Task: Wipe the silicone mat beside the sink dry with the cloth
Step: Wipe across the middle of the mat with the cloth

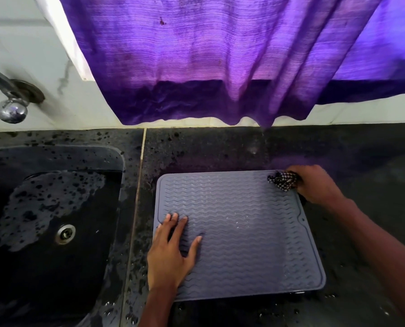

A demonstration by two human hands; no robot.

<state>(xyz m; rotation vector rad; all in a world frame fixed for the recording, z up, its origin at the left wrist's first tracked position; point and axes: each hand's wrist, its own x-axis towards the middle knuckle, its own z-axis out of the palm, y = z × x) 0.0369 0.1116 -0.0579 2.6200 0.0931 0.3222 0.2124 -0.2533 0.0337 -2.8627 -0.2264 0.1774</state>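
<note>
While left hand (pixel 170 256) flat pins mat (pixel 239 237), right hand (pixel 314 185) grip bunches cloth (pixel 282 181) at far-right corner.

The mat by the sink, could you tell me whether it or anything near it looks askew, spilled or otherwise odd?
The mat sits slightly rotated against the counter seam, its near right corner swung outward. Water droplets glint on its right half and on the counter's near edge. The purple curtain has a small dark spot near its top. Nothing looks damaged.
</note>
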